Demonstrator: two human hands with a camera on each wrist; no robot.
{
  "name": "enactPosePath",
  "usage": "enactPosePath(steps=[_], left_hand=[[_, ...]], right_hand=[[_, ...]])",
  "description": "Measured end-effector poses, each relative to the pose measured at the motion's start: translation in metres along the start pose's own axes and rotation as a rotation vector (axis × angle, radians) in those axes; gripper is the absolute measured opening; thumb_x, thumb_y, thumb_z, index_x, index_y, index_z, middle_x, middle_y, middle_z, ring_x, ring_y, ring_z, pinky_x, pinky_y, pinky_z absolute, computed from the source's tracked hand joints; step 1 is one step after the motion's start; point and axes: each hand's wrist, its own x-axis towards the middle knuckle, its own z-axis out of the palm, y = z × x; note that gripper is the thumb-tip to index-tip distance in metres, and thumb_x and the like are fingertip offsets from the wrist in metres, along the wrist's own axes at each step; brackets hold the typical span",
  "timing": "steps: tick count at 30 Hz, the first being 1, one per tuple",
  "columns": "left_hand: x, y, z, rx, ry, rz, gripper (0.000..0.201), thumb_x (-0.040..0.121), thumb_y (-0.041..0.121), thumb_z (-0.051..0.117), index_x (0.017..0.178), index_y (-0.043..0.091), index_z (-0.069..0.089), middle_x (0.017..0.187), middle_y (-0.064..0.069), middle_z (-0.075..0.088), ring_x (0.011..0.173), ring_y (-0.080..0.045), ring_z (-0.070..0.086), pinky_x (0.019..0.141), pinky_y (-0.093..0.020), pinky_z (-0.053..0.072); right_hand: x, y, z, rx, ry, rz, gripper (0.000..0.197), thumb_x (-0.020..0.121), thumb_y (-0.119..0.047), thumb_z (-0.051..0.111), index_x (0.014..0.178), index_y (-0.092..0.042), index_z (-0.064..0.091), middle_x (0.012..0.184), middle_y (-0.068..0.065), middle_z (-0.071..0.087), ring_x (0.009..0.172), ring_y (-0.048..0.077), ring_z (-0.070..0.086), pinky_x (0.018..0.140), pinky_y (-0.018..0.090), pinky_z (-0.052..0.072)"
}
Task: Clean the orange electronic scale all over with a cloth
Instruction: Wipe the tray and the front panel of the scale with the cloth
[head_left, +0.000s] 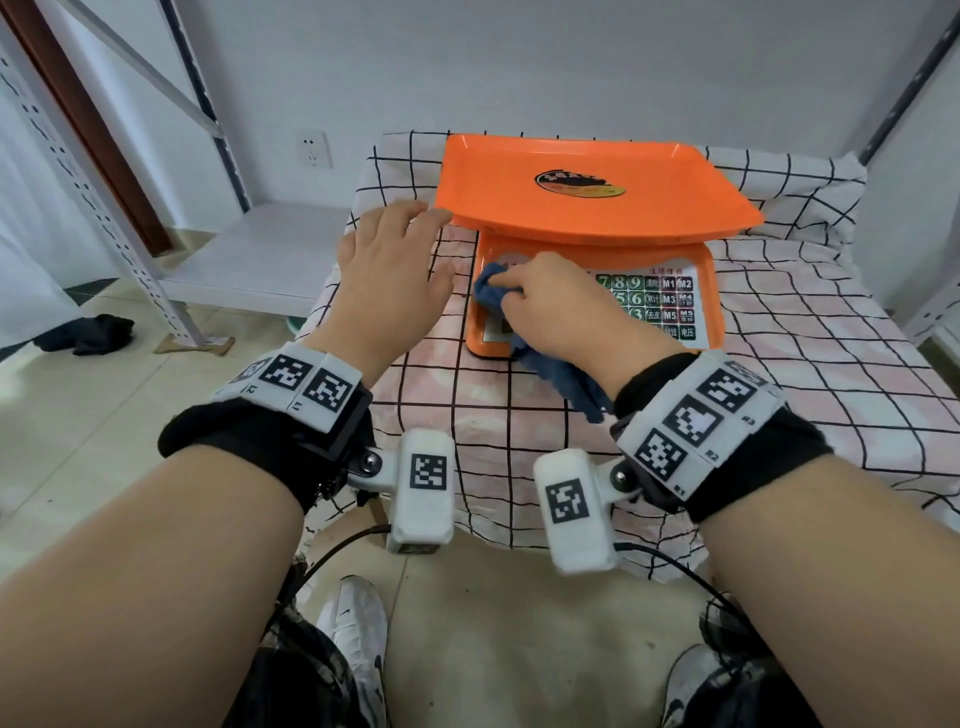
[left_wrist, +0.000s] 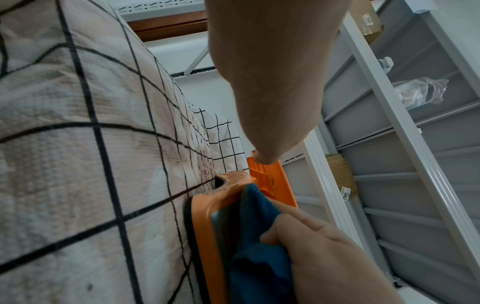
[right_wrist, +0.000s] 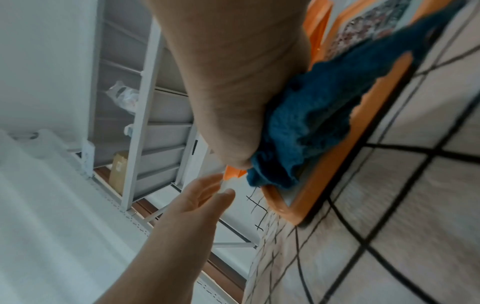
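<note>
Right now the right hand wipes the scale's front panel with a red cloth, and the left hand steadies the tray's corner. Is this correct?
Not quite: the cloth is blue, as the head view shows. The right hand does wipe the scale panel with it, the left hand at the tray corner.

Lighting: even, soft daylight, no hard shadows or glare; head view was sharp at centre. Wide-angle bending showed at all edges. Right wrist view was motion-blurred; left wrist view sharper.

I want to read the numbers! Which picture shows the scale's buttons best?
The head view: the buttons face the camera, though the right hand covers some. The right wrist view shows them only as a blur; the left wrist view shows none.
</note>
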Motion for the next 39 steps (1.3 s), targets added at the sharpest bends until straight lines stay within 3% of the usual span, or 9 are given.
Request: enactPosePath(steps=[4, 7, 12, 14, 16, 18, 28, 33, 39], left_hand=[[0.002, 0.003, -0.001, -0.016, -0.002, -0.008, 0.049, 0.091, 0.023, 0.05, 0.139, 0.02, 0.039, 0.143, -0.005, 0.036, 0.133, -0.027, 0.026, 0.107, -0.042, 0.02], [0.003, 0.004, -0.001, -0.012, 0.002, -0.002, 0.05, 0.091, 0.022, 0.05, 0.139, 0.02, 0.039, 0.143, -0.005, 0.036, 0.133, -0.027, 0.027, 0.107, -0.042, 0.02], [0.002, -0.001, 0.0, -0.006, -0.004, -0.01, 0.049, 0.091, 0.023, 0.05, 0.139, 0.021, 0.04, 0.142, -0.005, 0.037, 0.132, -0.027, 0.028, 0.107, -0.041, 0.021], [0.001, -0.001, 0.0, -0.013, -0.007, -0.014, 0.048, 0.091, 0.023, 0.051, 0.138, 0.021, 0.041, 0.142, -0.004, 0.038, 0.132, -0.027, 0.028, 0.106, -0.041, 0.021], [0.0, 0.0, 0.0, -0.018, -0.002, -0.012, 0.048, 0.091, 0.023, 0.05, 0.137, 0.02, 0.042, 0.141, -0.004, 0.038, 0.131, -0.027, 0.029, 0.106, -0.041, 0.021], [0.0, 0.002, -0.001, -0.022, 0.003, -0.006, 0.047, 0.091, 0.022, 0.05, 0.137, 0.02, 0.042, 0.141, -0.004, 0.039, 0.131, -0.027, 0.029, 0.106, -0.041, 0.021], [-0.003, 0.0, -0.003, -0.02, 0.018, 0.01, 0.046, 0.091, 0.021, 0.051, 0.136, 0.019, 0.045, 0.139, -0.004, 0.041, 0.129, -0.028, 0.032, 0.104, -0.04, 0.023], [-0.001, -0.001, -0.007, -0.016, 0.006, -0.012, 0.046, 0.091, 0.023, 0.051, 0.136, 0.021, 0.043, 0.14, -0.005, 0.04, 0.13, -0.028, 0.03, 0.105, -0.042, 0.024], [0.0, 0.0, -0.003, -0.005, 0.002, 0.002, 0.046, 0.09, 0.022, 0.052, 0.135, 0.02, 0.044, 0.139, -0.006, 0.041, 0.129, -0.029, 0.031, 0.104, -0.042, 0.023]], right_hand=[[0.006, -0.006, 0.007, 0.0, 0.096, 0.061, 0.014, 0.095, -0.016, 0.034, 0.093, -0.021, 0.046, 0.097, 0.005, 0.035, 0.078, 0.026, 0.043, 0.071, 0.034, 0.039], [0.007, -0.009, 0.009, -0.003, 0.092, 0.055, 0.013, 0.095, -0.013, 0.034, 0.087, -0.021, 0.043, 0.097, 0.005, 0.034, 0.077, 0.025, 0.043, 0.068, 0.033, 0.035], [-0.006, 0.002, 0.006, -0.051, -0.049, -0.044, 0.029, 0.093, -0.013, 0.038, 0.066, -0.019, 0.048, 0.07, 0.003, 0.039, 0.059, 0.018, 0.039, 0.062, 0.03, 0.03], [-0.012, 0.004, 0.002, -0.048, -0.101, -0.06, 0.029, 0.09, -0.009, 0.038, 0.077, -0.015, 0.062, 0.063, 0.001, 0.041, 0.054, 0.015, 0.035, 0.056, 0.028, 0.029], [-0.014, 0.006, 0.001, -0.085, -0.054, -0.044, 0.031, 0.092, -0.012, 0.036, 0.1, -0.018, 0.065, 0.083, 0.003, 0.047, 0.064, 0.019, 0.042, 0.058, 0.029, 0.033], [-0.011, 0.005, 0.004, -0.121, 0.036, 0.018, 0.023, 0.095, -0.016, 0.035, 0.102, -0.018, 0.057, 0.1, 0.006, 0.039, 0.075, 0.024, 0.046, 0.065, 0.032, 0.037], [-0.023, 0.009, 0.007, -0.195, -0.11, -0.106, 0.036, 0.091, -0.013, 0.041, 0.105, -0.03, 0.069, 0.073, -0.009, 0.034, 0.07, 0.02, 0.042, 0.053, 0.026, 0.029], [-0.021, 0.033, -0.007, -0.157, 0.151, 0.093, 0.037, 0.097, -0.021, 0.038, 0.125, -0.033, 0.059, 0.1, 0.002, 0.037, 0.085, 0.024, 0.045, 0.073, 0.035, 0.043], [-0.018, 0.008, 0.023, -0.13, 0.106, -0.004, 0.029, 0.096, -0.02, 0.04, 0.122, -0.027, 0.052, 0.102, 0.0, 0.027, 0.086, 0.025, 0.042, 0.07, 0.033, 0.038]])
